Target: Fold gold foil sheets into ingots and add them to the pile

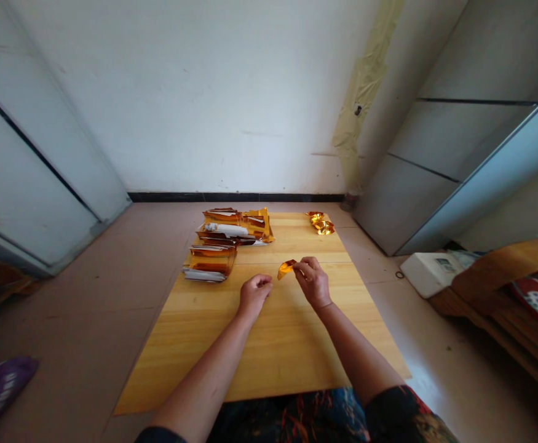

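Observation:
Between the fingers of my right hand (313,282) is a small piece of folded gold foil paper (286,269), its pointed end toward my left hand. My left hand (254,295) is just left of it, apart from the foil, thumb and fingers pressed together; whatever they may hold is too small to make out. Both hands are over the middle of the wooden table (278,344). Two shiny folded gold foil pieces (321,224) lie at the table's far right corner. Stacks of gold and white paper sheets (211,261) lie at the left, beyond my left hand.
A white wall (232,92) rises behind the table. To the right stand a grey cabinet (435,129), a white box (428,271) and a wooden seat (494,289). A purple bag (1,394) lies on the floor at lower left.

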The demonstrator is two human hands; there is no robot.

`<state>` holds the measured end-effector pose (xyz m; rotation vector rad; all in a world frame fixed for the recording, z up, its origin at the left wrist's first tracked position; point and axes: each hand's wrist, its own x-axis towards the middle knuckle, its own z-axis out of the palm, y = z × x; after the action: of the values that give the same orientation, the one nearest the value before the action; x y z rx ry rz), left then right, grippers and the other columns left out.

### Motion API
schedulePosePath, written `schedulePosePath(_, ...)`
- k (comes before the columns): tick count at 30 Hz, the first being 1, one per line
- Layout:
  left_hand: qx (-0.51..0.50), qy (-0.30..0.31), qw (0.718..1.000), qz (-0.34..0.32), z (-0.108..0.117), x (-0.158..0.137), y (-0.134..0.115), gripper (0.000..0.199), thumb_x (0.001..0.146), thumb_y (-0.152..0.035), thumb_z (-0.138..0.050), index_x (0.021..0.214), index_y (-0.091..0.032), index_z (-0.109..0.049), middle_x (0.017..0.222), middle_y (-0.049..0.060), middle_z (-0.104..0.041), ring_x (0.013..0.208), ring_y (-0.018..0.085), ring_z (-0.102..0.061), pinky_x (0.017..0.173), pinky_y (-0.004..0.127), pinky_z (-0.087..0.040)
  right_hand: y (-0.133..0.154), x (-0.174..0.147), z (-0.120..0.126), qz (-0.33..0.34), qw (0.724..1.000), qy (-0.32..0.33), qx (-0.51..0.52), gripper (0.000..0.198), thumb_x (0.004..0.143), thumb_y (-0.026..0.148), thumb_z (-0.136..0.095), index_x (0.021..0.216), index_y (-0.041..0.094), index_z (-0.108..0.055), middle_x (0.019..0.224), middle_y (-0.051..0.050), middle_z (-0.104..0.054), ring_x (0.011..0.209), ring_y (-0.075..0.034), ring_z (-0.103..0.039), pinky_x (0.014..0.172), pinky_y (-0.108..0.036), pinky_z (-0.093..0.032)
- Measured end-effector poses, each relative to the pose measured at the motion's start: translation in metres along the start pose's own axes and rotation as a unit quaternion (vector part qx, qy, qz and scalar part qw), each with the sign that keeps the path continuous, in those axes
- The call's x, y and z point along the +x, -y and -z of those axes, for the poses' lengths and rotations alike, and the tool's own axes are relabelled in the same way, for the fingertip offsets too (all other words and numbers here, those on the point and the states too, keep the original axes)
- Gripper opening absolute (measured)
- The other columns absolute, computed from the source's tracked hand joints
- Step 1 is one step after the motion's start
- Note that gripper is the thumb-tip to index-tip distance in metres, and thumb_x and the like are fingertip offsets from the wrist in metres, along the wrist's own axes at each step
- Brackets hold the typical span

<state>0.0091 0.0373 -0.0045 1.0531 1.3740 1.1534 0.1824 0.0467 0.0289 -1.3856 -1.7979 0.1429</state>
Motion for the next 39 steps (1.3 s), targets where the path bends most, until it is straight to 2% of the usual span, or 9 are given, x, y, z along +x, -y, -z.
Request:
schedulePosePath(5,0.062,0.032,0.995,-0.078,0.001,-0.002,-0.004,0.027,0.069,-0.042,-0.059,0.074,-0.016,-0.065,0.062,0.000,-0.060,0.056,0.012,-0.051,0.053,0.022,-0.038,-0.009,-0.002,0.007,0.019,0.999,0.035,0.016,0.020,0.086,0.027,-0.051,0.083,0.023,-0.070,0.089,-0.006,-0.060,0.078,-0.014,-0.058,0.071,-0.021,-0.045)
schedulePosePath(7,0.084,0.012,0.993,-0.088,0.000,0.000,-0.012,0.035,0.075,-0.048,-0.051,0.067,-0.016,-0.063,0.058,-0.001,-0.058,0.054,0.012,-0.048,0.052,0.022,-0.034,-0.010,-0.004,0.008,0.031,0.997,0.061,0.025,0.020,0.086,0.027,-0.051,0.083,0.023,-0.070,0.089,-0.005,-0.061,0.078,-0.014,-0.058,0.072,-0.022,-0.045)
schedulePosePath(11,0.165,0.023,0.980,-0.109,-0.003,0.009,-0.026,0.036,0.072,-0.048,-0.055,0.054,-0.017,-0.059,0.048,-0.003,-0.050,0.051,0.011,-0.044,0.051,0.022,-0.028,-0.009,-0.006,0.004,0.042,0.994,0.088,0.042,0.019,0.087,0.026,-0.051,0.084,0.024,-0.070,0.087,-0.005,-0.062,0.080,-0.014,-0.059,0.073,-0.022,-0.045)
schedulePosePath(17,0.156,0.037,0.984,-0.073,-0.009,0.021,-0.022,0.025,0.068,-0.036,-0.055,0.052,-0.018,-0.062,0.046,-0.002,-0.054,0.051,0.012,-0.047,0.051,0.023,-0.029,-0.006,-0.002,0.000,0.035,0.993,0.108,0.032,0.014,0.084,0.023,-0.055,0.088,0.024,-0.068,0.087,-0.004,-0.063,0.077,-0.013,-0.059,0.069,-0.021,-0.043)
schedulePosePath(21,0.138,0.035,0.988,-0.063,-0.008,0.023,-0.015,0.026,0.067,-0.038,-0.054,0.053,-0.017,-0.061,0.045,-0.003,-0.051,0.049,0.012,-0.046,0.049,0.022,-0.028,-0.013,-0.002,0.002,0.020,0.994,0.109,0.005,0.016,0.081,0.025,-0.059,0.094,0.023,-0.067,0.091,-0.004,-0.063,0.070,-0.012,-0.057,0.062,-0.021,-0.041)
schedulePosePath(25,0.125,0.044,0.990,-0.052,-0.008,0.024,-0.013,0.027,0.066,-0.040,-0.055,0.054,-0.016,-0.061,0.045,-0.003,-0.050,0.048,0.011,-0.045,0.048,0.022,-0.028,-0.022,-0.006,0.006,0.011,0.993,0.116,-0.013,0.013,0.080,0.027,-0.059,0.088,0.022,-0.067,0.089,-0.003,-0.063,0.066,-0.012,-0.055,0.060,-0.022,-0.040)
schedulePosePath(29,0.129,0.042,0.990,-0.042,-0.011,0.026,-0.014,0.027,0.065,-0.039,-0.056,0.053,-0.016,-0.061,0.043,-0.003,-0.049,0.047,0.011,-0.044,0.047,0.022,-0.027,-0.023,-0.009,0.006,0.006,0.994,0.104,-0.028,0.009,0.080,0.023,-0.057,0.079,0.022,-0.067,0.083,-0.001,-0.062,0.064,-0.011,-0.055,0.059,-0.021,-0.038)
schedulePosePath(34,0.141,0.044,0.989,-0.026,-0.016,0.028,-0.017,0.025,0.064,-0.037,-0.057,0.051,-0.015,-0.061,0.044,-0.002,-0.052,0.047,0.012,-0.046,0.047,0.022,-0.027,-0.019,-0.009,0.003,0.014,0.997,0.065,-0.046,0.015,0.082,0.020,-0.053,0.073,0.021,-0.065,0.079,-0.002,-0.061,0.072,-0.013,-0.056,0.063,-0.021,-0.038)
schedulePosePath(39,0.160,0.047,0.986,-0.020,-0.017,0.035,-0.016,0.033,0.066,-0.046,-0.058,0.053,-0.015,-0.060,0.045,-0.002,-0.052,0.047,0.012,-0.046,0.046,0.022,-0.028,-0.025,-0.004,0.004,-0.017,0.998,0.018,-0.052,0.017,0.083,0.024,-0.052,0.074,0.021,-0.066,0.077,-0.001,-0.060,0.070,-0.011,-0.056,0.061,-0.020,-0.037)
